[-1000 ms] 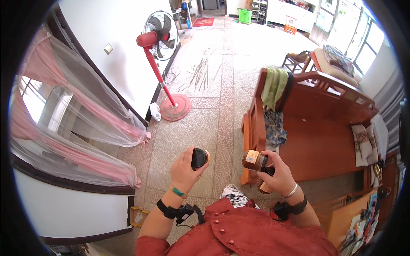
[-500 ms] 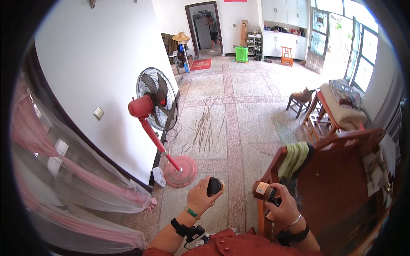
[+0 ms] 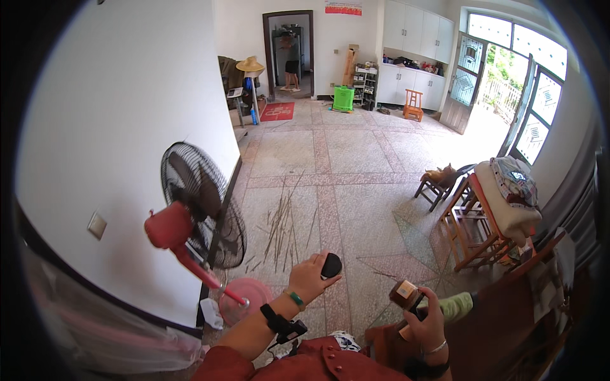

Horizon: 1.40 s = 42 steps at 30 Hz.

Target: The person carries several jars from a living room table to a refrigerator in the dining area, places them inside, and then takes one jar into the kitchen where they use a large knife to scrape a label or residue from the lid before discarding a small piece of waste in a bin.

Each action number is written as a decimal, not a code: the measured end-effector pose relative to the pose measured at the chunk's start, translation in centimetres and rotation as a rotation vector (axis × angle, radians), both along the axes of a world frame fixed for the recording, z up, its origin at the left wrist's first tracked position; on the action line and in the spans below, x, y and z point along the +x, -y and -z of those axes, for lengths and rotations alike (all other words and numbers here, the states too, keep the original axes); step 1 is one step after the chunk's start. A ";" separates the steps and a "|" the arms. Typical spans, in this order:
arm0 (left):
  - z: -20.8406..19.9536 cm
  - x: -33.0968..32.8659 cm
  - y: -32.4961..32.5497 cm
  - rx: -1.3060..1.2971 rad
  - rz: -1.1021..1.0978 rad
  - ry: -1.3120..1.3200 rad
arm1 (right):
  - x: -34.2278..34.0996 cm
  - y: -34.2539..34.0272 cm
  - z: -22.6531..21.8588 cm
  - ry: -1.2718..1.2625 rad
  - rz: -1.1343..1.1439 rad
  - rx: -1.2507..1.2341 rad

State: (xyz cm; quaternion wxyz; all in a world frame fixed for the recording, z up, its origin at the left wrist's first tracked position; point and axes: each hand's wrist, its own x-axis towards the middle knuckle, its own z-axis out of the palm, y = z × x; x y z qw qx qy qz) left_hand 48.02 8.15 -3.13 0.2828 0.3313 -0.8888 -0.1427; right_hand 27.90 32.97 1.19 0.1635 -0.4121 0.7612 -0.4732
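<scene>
My left hand (image 3: 307, 278) is closed round a black round lid (image 3: 331, 266); whether a jar sits beneath it is hidden. In my right hand (image 3: 432, 324) is a brown jar (image 3: 403, 293) with an orange label and a dark end, held tilted with its brown end away from my palm. A small tan piece (image 3: 405, 332) shows under that hand, too little to name. The two hands are apart, both held above the floor in front of my red clothing.
A red standing fan (image 3: 170, 227) is at the left by the wall. Thin sticks (image 3: 281, 222) lie scattered on the floor ahead. At the right are a wooden bench (image 3: 495, 317) with a green cloth (image 3: 455, 306) and a stool (image 3: 471, 228) stacked with bedding. A person stands in the far doorway.
The view has swung right and forward, with the fan now nearer at the left and the bench lower. My hands still hold the same things; the left one sits slightly higher and further right.
</scene>
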 end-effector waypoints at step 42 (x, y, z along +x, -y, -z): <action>-0.3 -30.9 94.0 -0.051 -0.287 0.072 | -43.4 98.9 -4.0 -0.373 -0.109 0.039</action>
